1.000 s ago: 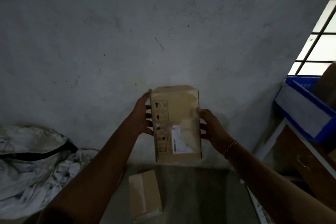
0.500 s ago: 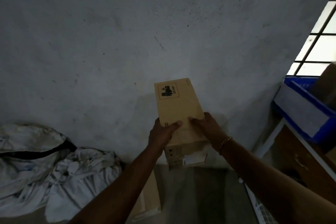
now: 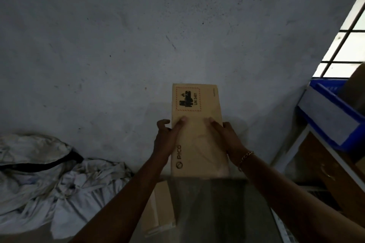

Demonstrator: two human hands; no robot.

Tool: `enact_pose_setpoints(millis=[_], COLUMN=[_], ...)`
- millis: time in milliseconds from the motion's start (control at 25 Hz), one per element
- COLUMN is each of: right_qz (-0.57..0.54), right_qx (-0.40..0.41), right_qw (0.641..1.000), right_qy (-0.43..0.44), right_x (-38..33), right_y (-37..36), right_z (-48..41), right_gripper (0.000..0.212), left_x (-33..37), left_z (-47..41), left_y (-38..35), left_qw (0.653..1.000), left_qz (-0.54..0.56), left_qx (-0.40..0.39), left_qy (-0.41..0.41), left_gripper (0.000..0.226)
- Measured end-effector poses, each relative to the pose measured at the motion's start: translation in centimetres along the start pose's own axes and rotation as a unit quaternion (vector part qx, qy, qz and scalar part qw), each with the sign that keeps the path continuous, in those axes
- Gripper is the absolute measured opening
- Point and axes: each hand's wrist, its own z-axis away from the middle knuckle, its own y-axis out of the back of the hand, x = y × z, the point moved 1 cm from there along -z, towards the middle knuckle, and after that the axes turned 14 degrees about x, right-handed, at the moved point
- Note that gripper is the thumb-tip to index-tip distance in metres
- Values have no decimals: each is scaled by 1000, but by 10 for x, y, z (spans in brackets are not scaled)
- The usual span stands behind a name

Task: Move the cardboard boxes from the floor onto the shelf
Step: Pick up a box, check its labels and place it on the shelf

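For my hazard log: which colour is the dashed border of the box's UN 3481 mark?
Red dashes, clearest in the head view, on the cardboard box.

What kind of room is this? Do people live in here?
Probably a storeroom, not a living room. The wall is bare and grey, a blue bin sits on a shelf at the right, and below the cardboard box being held, another box lies by a heap of cloth.

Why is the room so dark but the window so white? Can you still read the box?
Head view: the room is dim, so the wall looks grey and grainy; head view: daylight washes the window out to plain white; head view: the cardboard box is sharp enough to read PICO and UN 3481.
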Motion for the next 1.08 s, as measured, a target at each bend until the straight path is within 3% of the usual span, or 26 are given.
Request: enact_pose_setpoints(millis=[200,320,400,560,720,800,880,960,1080], right_qz=[58,67,97,110,49,-9,-60,-44,67], right_qx=[0,0,-7,12,-8,-61,-100,-115,-108], right_qw=[998,998,995,989,995,998,990,988,989], right_qy=[2,-13,31,100,81,3,-81,-98,-73], right_x=[-9,-4,-2,9,14,13,11,4,-9], right_y=[-3,-6,-10,-15,-10,2,13,16,8], right_z=[-20,-28,-25,-15,-4,2,2,0,0], right_gripper=[49,70,72,58,45,44,61,79,65], left_x=[-7,-5,-6,-14,-19,-7,6,7,-3], left_z=[-15,-14,-9,0,3,-8,-21,-22,-7], left_y=[-6,-8,-11,-16,-8,10,29,35,25], left_qw=[1000,999,999,998,995,996,969,968,976], left_qz=[-11,10,-13,-51,-57,56,101,40,26], left_qx=[-17,-30,-30,-11,2,-45,-96,-131,-161], left_qy=[-3,34,29,-38,-87,52,204,210,146], left_gripper=[78,92,92,84,80,71,87,80,69])
